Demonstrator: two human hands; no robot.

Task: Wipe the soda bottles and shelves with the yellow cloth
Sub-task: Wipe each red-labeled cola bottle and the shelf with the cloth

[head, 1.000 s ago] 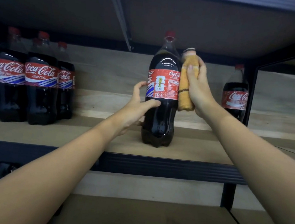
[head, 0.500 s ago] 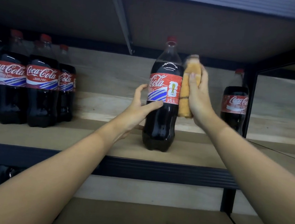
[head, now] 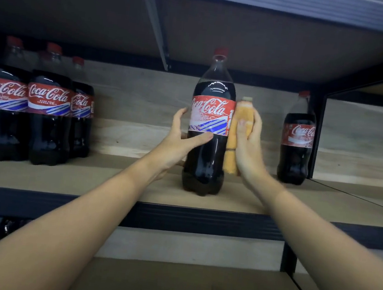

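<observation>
Right hand (head: 248, 149) presses nubby yellow cloth (head: 237, 135) vs smooth bottle (head: 207, 146) (upright).

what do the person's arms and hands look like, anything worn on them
Both forearms are bare from the frame edge to the wrist: no sleeves, gloves, watch or bracelets show. The left hand and right hand are bare too, with no rings visible on the fingers. Nails look short and unpainted, though the picture is slightly blurred.
</observation>
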